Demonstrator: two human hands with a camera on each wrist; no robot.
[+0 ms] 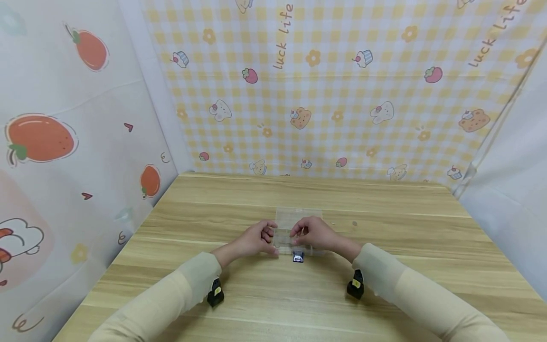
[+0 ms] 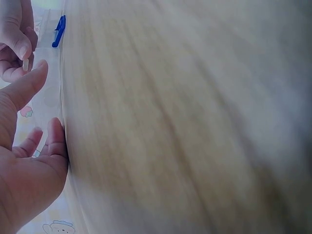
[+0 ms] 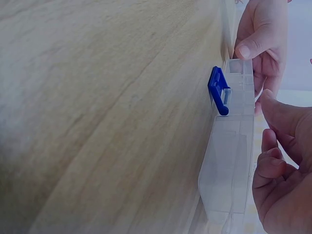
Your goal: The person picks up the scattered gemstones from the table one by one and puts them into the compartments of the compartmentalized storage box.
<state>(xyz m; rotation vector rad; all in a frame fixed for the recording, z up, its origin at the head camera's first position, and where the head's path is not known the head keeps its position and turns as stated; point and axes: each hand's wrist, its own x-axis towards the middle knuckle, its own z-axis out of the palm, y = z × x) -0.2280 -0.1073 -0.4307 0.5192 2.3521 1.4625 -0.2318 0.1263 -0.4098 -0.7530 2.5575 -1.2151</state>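
A clear plastic compartment box (image 1: pixel 282 240) lies on the table with its lid (image 1: pixel 284 217) raised at the back. Its blue latch (image 3: pixel 218 90) hangs at the front side. My left hand (image 1: pixel 255 241) holds the box's left end, thumb near the front corner and fingers farther back. Over the compartments, my right hand (image 1: pixel 314 233) pinches a small pale piece (image 2: pixel 26 64) between thumb and finger. That piece is too small to identify. In the right wrist view, the right hand's curled fingers (image 3: pixel 270 165) stand beside the box wall, and the piece is hard to make out.
Two small items lie on the wooden table (image 1: pixel 273 299) right of the box: a pale bit (image 1: pixel 333 223) and a greyish round one (image 1: pixel 354 223). A checked cloth (image 1: pixel 325 95) hangs behind the table. Black wrist devices (image 1: pixel 355 285) sit under both sleeves.
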